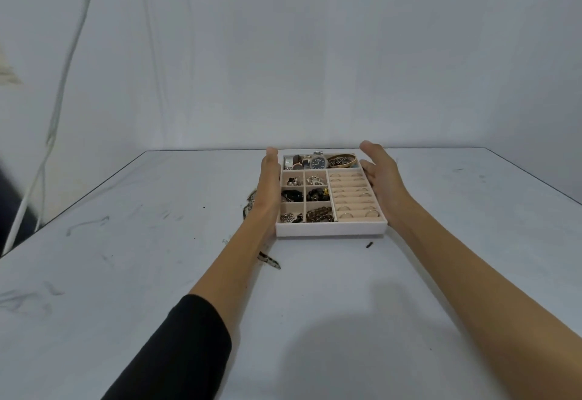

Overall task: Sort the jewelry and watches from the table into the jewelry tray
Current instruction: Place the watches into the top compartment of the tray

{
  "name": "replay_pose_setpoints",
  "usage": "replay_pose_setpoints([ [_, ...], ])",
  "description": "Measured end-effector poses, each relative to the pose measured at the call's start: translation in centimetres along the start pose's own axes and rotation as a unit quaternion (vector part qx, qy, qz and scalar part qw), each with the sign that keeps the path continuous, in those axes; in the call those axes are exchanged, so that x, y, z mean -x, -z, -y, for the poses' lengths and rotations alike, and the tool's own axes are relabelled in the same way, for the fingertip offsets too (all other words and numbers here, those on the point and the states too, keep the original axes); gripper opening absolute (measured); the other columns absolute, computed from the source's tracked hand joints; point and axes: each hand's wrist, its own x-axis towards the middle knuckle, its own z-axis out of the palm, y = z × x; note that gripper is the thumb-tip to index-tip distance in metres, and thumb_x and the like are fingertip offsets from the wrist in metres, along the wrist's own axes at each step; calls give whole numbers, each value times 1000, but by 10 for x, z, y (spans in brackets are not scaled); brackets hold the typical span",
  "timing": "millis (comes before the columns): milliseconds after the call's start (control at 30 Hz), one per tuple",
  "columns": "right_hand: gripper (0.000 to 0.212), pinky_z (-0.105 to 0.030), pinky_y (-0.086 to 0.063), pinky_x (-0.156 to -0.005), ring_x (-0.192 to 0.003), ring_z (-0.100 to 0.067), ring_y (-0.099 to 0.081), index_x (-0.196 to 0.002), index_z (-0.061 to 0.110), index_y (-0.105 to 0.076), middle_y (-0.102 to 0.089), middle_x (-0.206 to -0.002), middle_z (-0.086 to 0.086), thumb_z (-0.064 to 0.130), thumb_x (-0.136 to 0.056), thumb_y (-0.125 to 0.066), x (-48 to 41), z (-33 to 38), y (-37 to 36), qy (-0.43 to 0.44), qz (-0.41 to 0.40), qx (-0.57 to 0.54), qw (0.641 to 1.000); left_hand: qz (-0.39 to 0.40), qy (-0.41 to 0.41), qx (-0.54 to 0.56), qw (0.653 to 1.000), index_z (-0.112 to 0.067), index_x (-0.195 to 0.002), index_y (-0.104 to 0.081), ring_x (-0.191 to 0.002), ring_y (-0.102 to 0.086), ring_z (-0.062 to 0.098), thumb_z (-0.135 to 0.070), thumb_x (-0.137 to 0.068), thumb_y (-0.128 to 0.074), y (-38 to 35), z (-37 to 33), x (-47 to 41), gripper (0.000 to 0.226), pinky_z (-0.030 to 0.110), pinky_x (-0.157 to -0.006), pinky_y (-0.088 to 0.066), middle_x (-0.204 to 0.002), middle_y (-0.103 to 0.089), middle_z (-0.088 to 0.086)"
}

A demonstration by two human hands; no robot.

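Both arms outstretched, left hand (pixel 270 185) and right hand (pixel 379 176) flanking tray (pixel 330 229), fingers (pixel 370 147) straight and spread, gripping nothing; bare desk (pixel 472 242) all around.

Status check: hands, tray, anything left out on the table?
Left hand and right hand open, flanking the tray. Tray compartments filled. Chain on table under left forearm.

tray (pixel 330 230) pale pink, beige lining | watch (pixel 317 163) navy dial | sleeve (pixel 176 352) black
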Motion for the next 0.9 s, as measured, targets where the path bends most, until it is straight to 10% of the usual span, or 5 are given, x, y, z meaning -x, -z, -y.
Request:
replay_pose_setpoints([
  [200, 67, -30, -47, -69, -128, -43, -44, -143, -3, -35, -38, -145, -25, 45, -96, -43, -1, -3, -2, -18, 9, -24, 1000, 9, 3, 15, 1000, -36, -150, -19, -142, -29, 20, -71, -91, -22, 1, 8, -9, 69, 54, -115, -24, -157, -25, 0],
  [400, 65, -49, -41, -102, -131, -43, -40, -144, 0, -32, -34, -147, -25, 43, -97, -42, -3, -4, -2, -14, -9, -13, 1000, 19, -5, 19, 1000, -36, -150, -20, -142, -29, 22, -75, -87, -23, 0, 12, -12, 74, 53, -115, -24, -157, -25, 0],
  [900, 62, -47, -47, -98, -117, -38, -57, -129, 0, -49, -48, -139, -21, 51, -94, -44, -13, -16, 4, -26, 6, 5, 1000, 24, 12, 3, 1000, -37, -150, -19, -143, -27, 20, -82, -74, -26, 0, 17, -13, 89, 52, -115, -24, -158, -23, -1],
])
